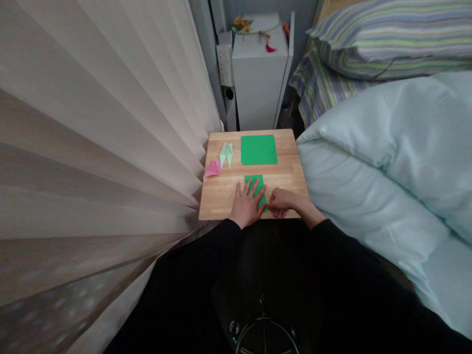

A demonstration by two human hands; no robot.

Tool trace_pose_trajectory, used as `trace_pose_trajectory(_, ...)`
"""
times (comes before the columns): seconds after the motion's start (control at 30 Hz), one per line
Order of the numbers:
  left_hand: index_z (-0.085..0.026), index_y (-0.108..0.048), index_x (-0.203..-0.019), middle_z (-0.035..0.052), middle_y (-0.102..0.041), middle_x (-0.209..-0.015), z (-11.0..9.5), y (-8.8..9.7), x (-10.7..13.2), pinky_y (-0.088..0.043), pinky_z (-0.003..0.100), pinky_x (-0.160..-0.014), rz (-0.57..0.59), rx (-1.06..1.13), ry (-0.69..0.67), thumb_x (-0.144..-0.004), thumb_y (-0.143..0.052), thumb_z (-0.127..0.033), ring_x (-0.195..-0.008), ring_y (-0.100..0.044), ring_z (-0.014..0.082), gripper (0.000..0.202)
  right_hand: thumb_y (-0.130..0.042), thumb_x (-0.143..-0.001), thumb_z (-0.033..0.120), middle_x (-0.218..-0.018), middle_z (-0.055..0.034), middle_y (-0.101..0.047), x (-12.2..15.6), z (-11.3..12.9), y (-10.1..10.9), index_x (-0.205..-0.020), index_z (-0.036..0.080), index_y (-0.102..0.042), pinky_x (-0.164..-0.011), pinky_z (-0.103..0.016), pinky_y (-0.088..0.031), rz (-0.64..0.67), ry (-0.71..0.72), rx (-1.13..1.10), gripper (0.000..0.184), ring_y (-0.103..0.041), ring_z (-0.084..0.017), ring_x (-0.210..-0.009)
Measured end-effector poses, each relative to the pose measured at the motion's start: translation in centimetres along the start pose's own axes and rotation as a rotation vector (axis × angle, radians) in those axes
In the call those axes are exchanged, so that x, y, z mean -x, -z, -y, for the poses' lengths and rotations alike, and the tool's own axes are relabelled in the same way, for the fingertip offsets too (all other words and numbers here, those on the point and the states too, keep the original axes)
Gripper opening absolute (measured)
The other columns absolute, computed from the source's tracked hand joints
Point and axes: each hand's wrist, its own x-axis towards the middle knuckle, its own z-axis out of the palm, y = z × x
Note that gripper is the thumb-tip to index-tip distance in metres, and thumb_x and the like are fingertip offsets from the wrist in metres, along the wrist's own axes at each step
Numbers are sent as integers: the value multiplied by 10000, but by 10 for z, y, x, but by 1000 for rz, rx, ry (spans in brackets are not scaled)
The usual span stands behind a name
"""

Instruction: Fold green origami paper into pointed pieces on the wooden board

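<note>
On the desk (289, 172), the left hand (246, 204) hides part of the small green sheet (259, 184). Right of the desk, the quilt (405, 128) runs out of view.

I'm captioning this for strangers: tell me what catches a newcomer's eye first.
The bright green sheet stands out first, lying flat near the far edge of the wooden tabletop. Nearer the person, the left hand spreads over a smaller green piece, the right hand at its right side.

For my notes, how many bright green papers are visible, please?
2: a larger sheet on the far half of the board, a smaller piece under the left hand. More may be stacked beneath.
</note>
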Motion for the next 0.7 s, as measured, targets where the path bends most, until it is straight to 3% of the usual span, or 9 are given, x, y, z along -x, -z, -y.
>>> trace_pose_trajectory(0.23, -292, -353, -1636, 86, -258, -1753, 1, 1, -1, -138, 675, -1280, 24, -16, 0, -1057, -391, -355, -1620, -200, 357, 583, -601, -854, 65, -512, -44, -674, -4, 0, -2, -640, 121, -667, -553, -260, -607, -14, -15, -15, 231, -675, -156, -468)
trace_pose_trajectory(0.5, -238, -339, -1643, 97, -246, -1756, -9, 2, 7, -132, 683, -1282, 39, 14, 2, -1059, -372, -364, -1625, -181, 356, 599, -638, -839, 65, -511, -63, -688, -2, -5, 4, -628, 107, -680, -534, -270, -598, -29, -35, -42, 219, -658, -160, -446)
trace_pose_trajectory(0.7, -139, -300, -1647, 119, -260, -1748, -24, 3, 22, -127, 692, -1278, 52, 61, -11, -1046, -363, -364, -1623, -173, 357, 645, -598, -900, 94, -512, -65, -688, -11, -17, 22, -608, 144, -646, -518, -251, -579, -225, -14, -121, 300, -656, -155, -444)
